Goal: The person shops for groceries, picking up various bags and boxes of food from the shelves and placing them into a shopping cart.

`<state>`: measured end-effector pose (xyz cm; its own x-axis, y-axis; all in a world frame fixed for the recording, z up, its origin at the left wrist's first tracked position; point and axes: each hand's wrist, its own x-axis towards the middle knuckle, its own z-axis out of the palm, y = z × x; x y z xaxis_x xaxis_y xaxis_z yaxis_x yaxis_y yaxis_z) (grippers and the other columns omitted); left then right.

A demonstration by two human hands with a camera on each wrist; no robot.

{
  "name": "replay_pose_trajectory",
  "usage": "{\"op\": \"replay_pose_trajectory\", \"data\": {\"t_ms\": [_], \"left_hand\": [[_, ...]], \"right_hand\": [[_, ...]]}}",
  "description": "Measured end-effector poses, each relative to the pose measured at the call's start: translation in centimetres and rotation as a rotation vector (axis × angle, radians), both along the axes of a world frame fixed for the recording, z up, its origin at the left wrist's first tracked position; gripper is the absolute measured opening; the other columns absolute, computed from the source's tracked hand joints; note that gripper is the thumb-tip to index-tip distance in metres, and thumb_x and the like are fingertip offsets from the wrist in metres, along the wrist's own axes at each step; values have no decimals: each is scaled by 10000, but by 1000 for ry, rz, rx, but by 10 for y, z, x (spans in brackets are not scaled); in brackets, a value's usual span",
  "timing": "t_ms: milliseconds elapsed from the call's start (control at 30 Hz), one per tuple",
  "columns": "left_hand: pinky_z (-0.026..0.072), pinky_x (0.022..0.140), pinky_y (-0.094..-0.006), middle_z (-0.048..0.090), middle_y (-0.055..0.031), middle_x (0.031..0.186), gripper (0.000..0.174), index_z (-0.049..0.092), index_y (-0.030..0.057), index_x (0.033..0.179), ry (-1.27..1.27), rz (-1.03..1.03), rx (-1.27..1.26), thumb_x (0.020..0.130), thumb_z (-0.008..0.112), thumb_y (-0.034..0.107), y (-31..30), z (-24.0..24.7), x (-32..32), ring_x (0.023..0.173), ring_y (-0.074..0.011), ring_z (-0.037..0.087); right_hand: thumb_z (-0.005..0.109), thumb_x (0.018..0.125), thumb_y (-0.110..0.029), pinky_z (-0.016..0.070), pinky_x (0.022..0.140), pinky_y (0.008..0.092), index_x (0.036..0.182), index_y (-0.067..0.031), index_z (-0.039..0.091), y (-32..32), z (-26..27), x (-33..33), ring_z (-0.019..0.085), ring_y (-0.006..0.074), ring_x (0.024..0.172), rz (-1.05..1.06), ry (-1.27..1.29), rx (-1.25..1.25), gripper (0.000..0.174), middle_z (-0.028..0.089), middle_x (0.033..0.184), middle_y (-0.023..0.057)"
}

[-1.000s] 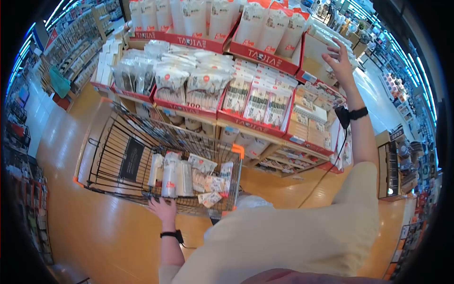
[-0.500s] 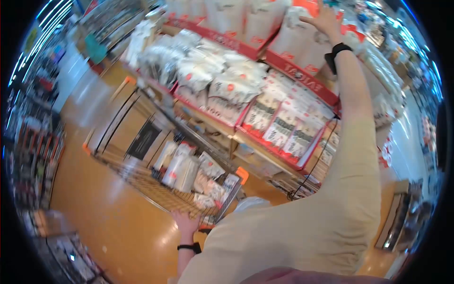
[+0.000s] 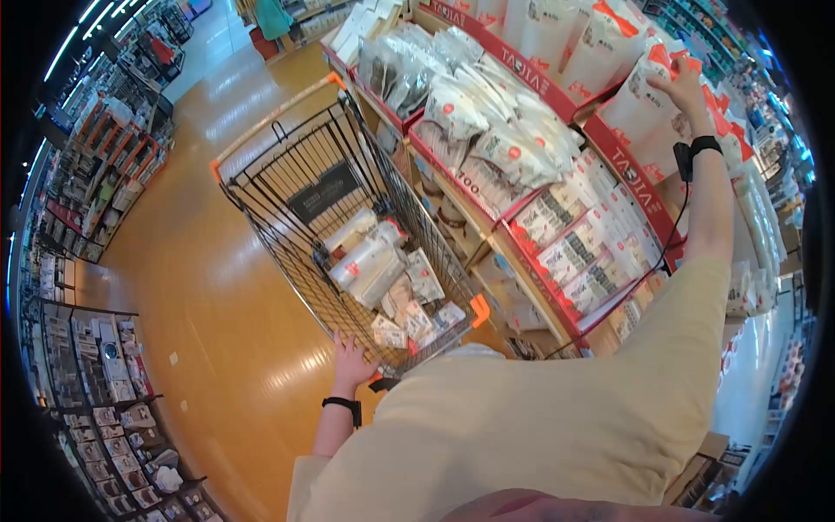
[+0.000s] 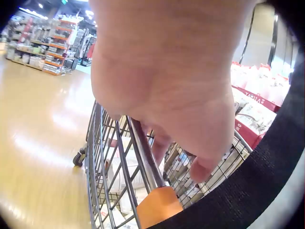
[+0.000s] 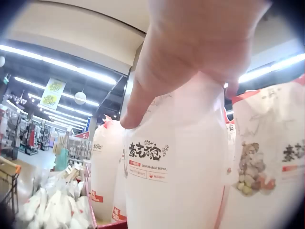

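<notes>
Up at the display, my right hand (image 3: pixel 689 94) spans the top of a tall white pack of disposable bowls (image 5: pixel 167 195). In the right wrist view the thumb lies on one side of the pack and a fingertip shows at the other. The pack stands upright among similar packs in a red tray. My left hand (image 3: pixel 352 364) rests on the side rim of a shopping cart (image 3: pixel 480 311), fingers spread over the metal rail (image 4: pixel 145 155). Inside the cart lie white cylindrical packs (image 3: pixel 370 265) and several small packets (image 3: pixel 409 322).
A tiered display beside the cart carries red trays (image 3: pixel 626 174) of bagged goods (image 3: pixel 470 113) and flat packets (image 3: pixel 583 244). Shelves (image 3: pixel 104 374) of goods stand on the left, across the orange-brown floor (image 3: pixel 209 304). A black cable (image 3: pixel 683 217) hangs from my right wrist.
My right hand has moved from beside the display onto a bowl pack. The view has turned, so the cart appears tilted and farther right. The left hand has stayed on the cart's rim.
</notes>
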<state>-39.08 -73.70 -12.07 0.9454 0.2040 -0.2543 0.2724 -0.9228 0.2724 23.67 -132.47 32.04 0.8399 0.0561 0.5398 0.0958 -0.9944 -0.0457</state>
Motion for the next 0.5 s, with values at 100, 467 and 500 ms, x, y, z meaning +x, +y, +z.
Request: {"op": "replay_pose_trajectory", "data": {"t_ms": [100,467,500], "left_hand": [[161,1214,-550,489,-220,1439,506,742,91,1026,-15,12,-36,748,737,514,-2,5,-4,1458,-518,147],[271,1181,-520,420,-211,1496,487,664,99,1168,-277,-93,-383,758,794,327,31,1,-18,1460,-461,227],[275,1180,-516,414,-212,1503,481,656,94,1173,-307,-103,-484,764,790,309,39,-5,-16,1457,-451,249]], "right_hand": [[835,648,-600,488,951,415,1304,-82,545,4,-3,-12,587,342,1134,65,-171,-59,885,571,1232,187],[919,668,-430,503,924,376,1160,-26,608,111,41,-238,604,271,1084,135,-637,-61,708,620,1124,140],[924,676,-375,515,904,357,1169,-25,594,124,35,-258,616,250,1056,237,-589,143,689,622,1120,133]]}}
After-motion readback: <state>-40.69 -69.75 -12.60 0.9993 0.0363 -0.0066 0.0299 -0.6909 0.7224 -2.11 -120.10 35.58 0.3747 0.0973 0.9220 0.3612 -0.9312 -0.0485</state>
